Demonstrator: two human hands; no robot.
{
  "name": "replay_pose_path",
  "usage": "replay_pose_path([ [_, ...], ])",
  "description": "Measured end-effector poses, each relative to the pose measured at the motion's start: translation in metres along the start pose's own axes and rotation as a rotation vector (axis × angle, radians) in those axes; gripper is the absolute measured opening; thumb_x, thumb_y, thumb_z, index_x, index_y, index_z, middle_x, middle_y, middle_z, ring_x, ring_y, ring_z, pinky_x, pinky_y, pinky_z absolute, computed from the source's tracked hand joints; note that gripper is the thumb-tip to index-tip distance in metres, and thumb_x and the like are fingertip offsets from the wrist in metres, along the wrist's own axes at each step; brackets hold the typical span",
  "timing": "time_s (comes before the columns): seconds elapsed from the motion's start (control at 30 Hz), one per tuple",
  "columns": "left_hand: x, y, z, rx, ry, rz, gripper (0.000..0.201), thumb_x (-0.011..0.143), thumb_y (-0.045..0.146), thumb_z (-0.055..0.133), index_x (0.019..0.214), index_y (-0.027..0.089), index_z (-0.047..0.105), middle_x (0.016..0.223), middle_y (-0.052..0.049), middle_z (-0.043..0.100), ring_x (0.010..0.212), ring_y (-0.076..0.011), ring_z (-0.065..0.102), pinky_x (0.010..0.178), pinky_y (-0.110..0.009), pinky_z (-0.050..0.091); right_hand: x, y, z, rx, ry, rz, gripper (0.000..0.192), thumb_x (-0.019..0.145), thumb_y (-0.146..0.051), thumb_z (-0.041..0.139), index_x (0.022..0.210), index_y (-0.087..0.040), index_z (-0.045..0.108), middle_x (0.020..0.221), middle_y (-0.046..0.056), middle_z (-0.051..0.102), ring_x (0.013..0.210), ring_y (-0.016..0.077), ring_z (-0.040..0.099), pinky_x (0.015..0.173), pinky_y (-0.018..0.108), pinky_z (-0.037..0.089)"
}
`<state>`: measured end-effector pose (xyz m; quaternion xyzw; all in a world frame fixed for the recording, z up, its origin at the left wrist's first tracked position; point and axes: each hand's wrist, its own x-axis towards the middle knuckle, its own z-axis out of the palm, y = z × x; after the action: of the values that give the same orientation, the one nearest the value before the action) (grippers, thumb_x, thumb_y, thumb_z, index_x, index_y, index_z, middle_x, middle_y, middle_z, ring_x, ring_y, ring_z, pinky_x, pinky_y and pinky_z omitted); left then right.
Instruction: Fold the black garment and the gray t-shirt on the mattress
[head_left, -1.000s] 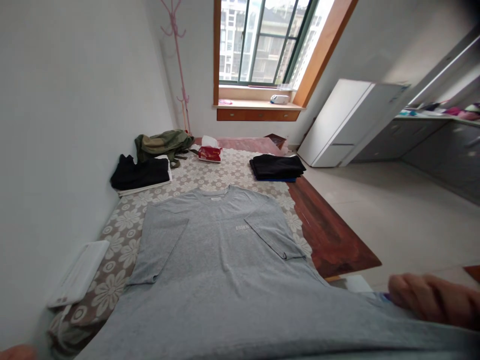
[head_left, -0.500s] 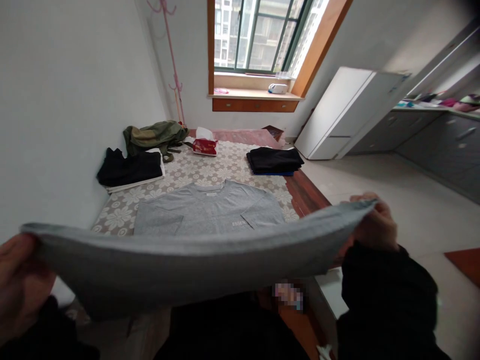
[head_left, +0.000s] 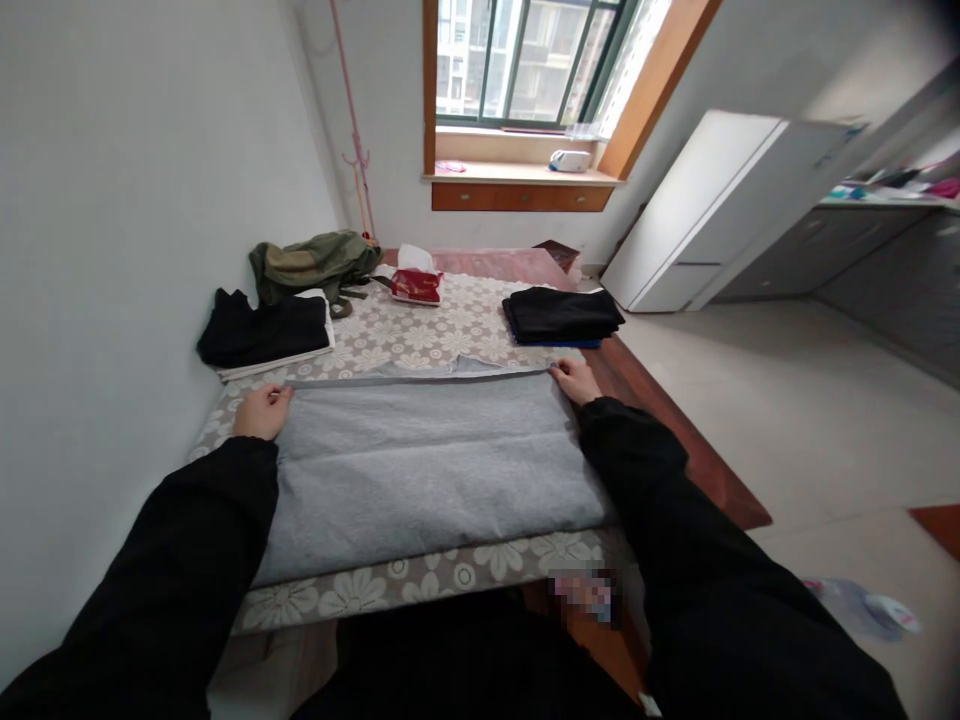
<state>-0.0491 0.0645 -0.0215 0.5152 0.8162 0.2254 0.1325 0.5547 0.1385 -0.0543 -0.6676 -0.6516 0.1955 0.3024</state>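
We have the grey T-shirt (head_left: 427,460) folded over on itself, lying flat on the flower-patterned cover (head_left: 420,580) of the low wooden table (head_left: 675,450), its doubled far edge running straight across between our two hands. Our left hand (head_left: 261,412) sits at the left end of that edge, knuckles up, fingers curled in and pinching the corner of the cloth against the cover. Our right hand (head_left: 576,380) is at the right end, palm down, the fingers close together and bent onto the corner; whether the thumb is under the fabric we cannot tell. Both arms reach forward nearly straight in black sleeves (head_left: 660,500), one along each side of the shirt, the wrists low over the table.

Beyond the fold, a stack of folded black clothes (head_left: 562,315) lies near the right edge of the cover, just past our right hand. On the left, by the wall, a black garment (head_left: 262,330) rests on something white, with an olive-green bag (head_left: 315,262) behind it and a red tissue pack (head_left: 416,285) beside that. Further back stand a pink coat stand (head_left: 352,130), the window sill (head_left: 517,175) with a small white object on it, and a white cabinet (head_left: 712,210) to the right.
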Motion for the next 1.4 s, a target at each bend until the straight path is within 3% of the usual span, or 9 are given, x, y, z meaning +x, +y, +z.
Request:
replay_pose_path([
  [0.2, 0.0, -0.001, 0.003, 0.055, 0.004, -0.02, 0.035, 0.097, 0.038, 0.053, 0.119, 0.014, 0.066, 0.1, -0.013, 0.073, 0.102, -0.0306, 0.066, 0.092, -0.038, 0.049, 0.002, 0.01, 0.005, -0.001, 0.032, 0.061, 0.023, 0.087, -0.041, 0.063, 0.088, -0.018, 0.065, 0.085, 0.01, 0.069, 0.086, 0.0258, 0.062, 0.085, 0.04, 0.05],
  [0.33, -0.016, -0.004, -0.013, 0.047, -0.082, -0.014, 0.053, 0.092, 0.042, 0.061, 0.137, 0.014, 0.054, 0.104, -0.011, 0.073, 0.1, -0.0296, 0.067, 0.093, -0.039, 0.049, -0.02, 0.011, -0.011, 0.082, -0.045, 0.045, 0.048, 0.083, -0.044, 0.066, 0.123, -0.017, 0.06, 0.106, 0.011, 0.07, 0.082, 0.0216, 0.065, 0.076, 0.035, 0.055],
  [0.43, -0.053, -0.016, -0.027, 0.055, -0.171, 0.0, 0.062, 0.088, 0.052, 0.062, 0.137, 0.015, 0.052, 0.105, -0.012, 0.071, 0.097, -0.0317, 0.068, 0.091, -0.041, 0.05, -0.068, 0.013, -0.024, 0.115, -0.027, 0.0, 0.061, 0.082, -0.052, 0.068, 0.132, -0.019, 0.054, 0.117, 0.013, 0.066, 0.085, 0.0227, 0.067, 0.075, 0.037, 0.057],
  [0.57, -0.124, -0.047, -0.037, 0.027, -0.239, -0.011, 0.069, 0.083, 0.064, 0.056, 0.134, 0.018, 0.051, 0.101, -0.011, 0.071, 0.089, -0.0308, 0.07, 0.088, -0.041, 0.05, -0.155, 0.019, -0.043, 0.009, -0.021, -0.027, 0.053, 0.086, -0.059, 0.063, 0.12, -0.019, 0.062, 0.098, 0.01, 0.069, 0.077, 0.024, 0.066, 0.071, 0.039, 0.056],
  [0.73, -0.207, -0.086, -0.044, -0.036, -0.195, -0.15, 0.058, 0.073, 0.07, 0.055, 0.112, 0.027, 0.057, 0.091, -0.008, 0.075, 0.09, -0.0346, 0.073, 0.083, -0.042, 0.05, -0.246, 0.018, -0.065, -0.073, -0.02, 0.124, 0.044, 0.089, -0.064, 0.057, 0.101, -0.024, 0.07, 0.081, 0.006, 0.072, 0.072, 0.025, 0.066, 0.07, 0.038, 0.052],
  [0.87, -0.241, -0.098, -0.05, -0.067, -0.159, -0.271, 0.048, 0.071, 0.07, 0.053, 0.095, 0.029, 0.059, 0.086, -0.007, 0.078, 0.091, -0.0358, 0.074, 0.084, -0.043, 0.049, -0.286, 0.017, -0.063, -0.057, -0.076, 0.241, 0.043, 0.089, -0.068, 0.054, 0.092, -0.028, 0.07, 0.074, 0.003, 0.072, 0.07, 0.0267, 0.069, 0.066, 0.037, 0.05],
  [0.97, -0.246, -0.096, -0.052, -0.126, -0.182, -0.31, 0.05, 0.068, 0.072, 0.05, 0.091, 0.028, 0.061, 0.078, -0.007, 0.077, 0.088, -0.0365, 0.074, 0.081, -0.043, 0.05, -0.296, 0.019, -0.055, -0.025, -0.098, 0.302, 0.044, 0.088, -0.07, 0.054, 0.094, -0.029, 0.069, 0.072, 0.003, 0.072, 0.066, 0.0271, 0.068, 0.064, 0.038, 0.05],
  [1.17, -0.237, -0.085, -0.051, -0.218, -0.302, -0.299, 0.053, 0.063, 0.078, 0.051, 0.081, 0.028, 0.055, 0.056, -0.003, 0.067, 0.048, -0.0293, 0.062, 0.054, -0.039, 0.044, -0.286, 0.02, -0.052, 0.019, -0.093, 0.315, 0.048, 0.079, -0.072, 0.061, 0.1, -0.028, 0.068, 0.066, 0.002, 0.07, 0.062, 0.0275, 0.067, 0.06, 0.037, 0.049],
  [1.4, -0.232, -0.076, -0.041, -0.491, -0.176, -0.346, 0.056, 0.053, 0.064, 0.069, 0.089, 0.028, 0.045, 0.061, 0.002, 0.06, 0.05, -0.0258, 0.061, 0.038, -0.032, 0.042, -0.274, 0.012, -0.043, 0.124, -0.028, 0.265, 0.043, 0.078, -0.069, 0.063, 0.082, -0.027, 0.058, 0.065, 0.001, 0.066, 0.06, 0.0239, 0.064, 0.054, 0.034, 0.049],
])
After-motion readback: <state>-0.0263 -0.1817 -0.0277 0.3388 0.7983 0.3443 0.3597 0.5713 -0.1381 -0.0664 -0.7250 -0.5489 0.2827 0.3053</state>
